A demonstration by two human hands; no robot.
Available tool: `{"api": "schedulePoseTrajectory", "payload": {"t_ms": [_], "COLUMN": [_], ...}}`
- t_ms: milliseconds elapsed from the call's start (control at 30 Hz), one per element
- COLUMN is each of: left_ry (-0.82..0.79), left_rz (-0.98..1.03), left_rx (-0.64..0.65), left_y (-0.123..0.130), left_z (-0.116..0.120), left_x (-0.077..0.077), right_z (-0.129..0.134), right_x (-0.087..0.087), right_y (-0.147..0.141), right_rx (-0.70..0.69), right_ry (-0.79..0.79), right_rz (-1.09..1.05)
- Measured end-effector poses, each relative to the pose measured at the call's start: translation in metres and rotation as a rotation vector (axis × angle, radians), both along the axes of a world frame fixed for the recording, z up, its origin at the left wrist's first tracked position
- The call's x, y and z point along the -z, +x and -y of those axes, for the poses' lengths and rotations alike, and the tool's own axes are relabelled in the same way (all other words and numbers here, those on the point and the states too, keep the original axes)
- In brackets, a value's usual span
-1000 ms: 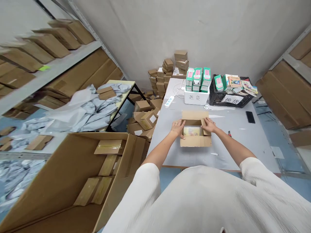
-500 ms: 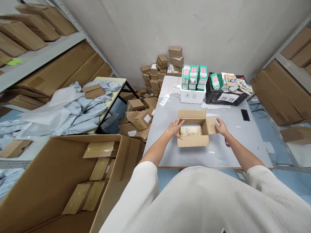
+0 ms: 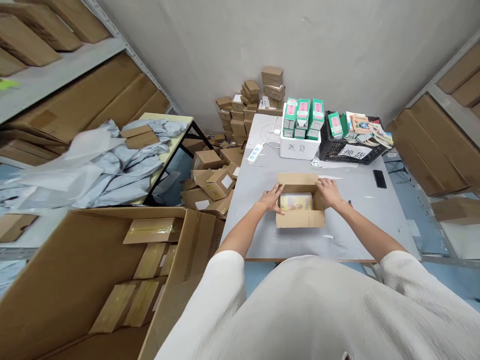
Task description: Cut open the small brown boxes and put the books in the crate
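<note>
Grey tabletop, open box: loose flaps look like the weak point

Against a pale wall, the worktable carries the box near its front edge, with a yellowish, flat item lying inside. The left hand sits at the box's left end, thumb and fingers spread apart against the cardboard. The right hand covers the right end. From this height I cannot tell whether either one truly pinches the cardboard or only presses it.

Trouble, as I judge it, would start with the flaps. The near and far ones stand folded outward, and thin board can spring back or crease if pushed unevenly. Pressing harder on one end could skew the box or slide it across the smooth top. The item seems to leave room around it, so a sharp tilt might shift it. A small dark object lies beside the right forearm, where a careless sweep could knock it.
</note>
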State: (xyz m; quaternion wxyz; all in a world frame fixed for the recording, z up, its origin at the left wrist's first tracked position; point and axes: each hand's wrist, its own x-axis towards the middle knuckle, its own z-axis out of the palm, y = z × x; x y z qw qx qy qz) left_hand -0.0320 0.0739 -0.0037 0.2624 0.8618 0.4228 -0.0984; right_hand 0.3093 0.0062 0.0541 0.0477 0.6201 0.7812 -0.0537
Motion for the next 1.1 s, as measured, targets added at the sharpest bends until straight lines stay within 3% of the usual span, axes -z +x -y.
{"api": "schedulePoseTrajectory", "payload": {"t_ms": [133,233,333,567,733,900,1100], "left_ry": [0.008,0.023,0.014,0.001,0.009,0.012,0.017], "left_rz": [0.035,0.052,0.062,0.094,0.109,0.109,0.127], "left_rx": [0.002,-0.008,-0.026,-0.019,-0.007,-0.006,-0.009], "left_y": [-0.002,-0.002,-0.003,-0.006,-0.007,-0.008,-0.01], "left_z": [0.004,0.005,0.007,0.009,0.011,0.014,0.016], "left_x": [0.003,0.006,0.008,0.013,0.016,0.019,0.019], "right_z": [-0.018,-0.031,-0.043,-0.057,-0.057,-0.064,-0.069], "right_x": [0.002,0.024,0.051,0.1,0.125,0.138,0.142], "right_y": [-0.075,-0.118,-0.141,-0.146,-0.148,-0.154,-0.158], "right_rx": [-0.209,-0.297,-0.246,-0.176,-0.219,-0.266,-0.342], "right_ry": [-0.142,-0.335,-0.446,-0.516,-0.541,-0.529,-0.511], "right_rz": [0.021,0.032,0.054,0.084,0.108,0.135,0.167]}}
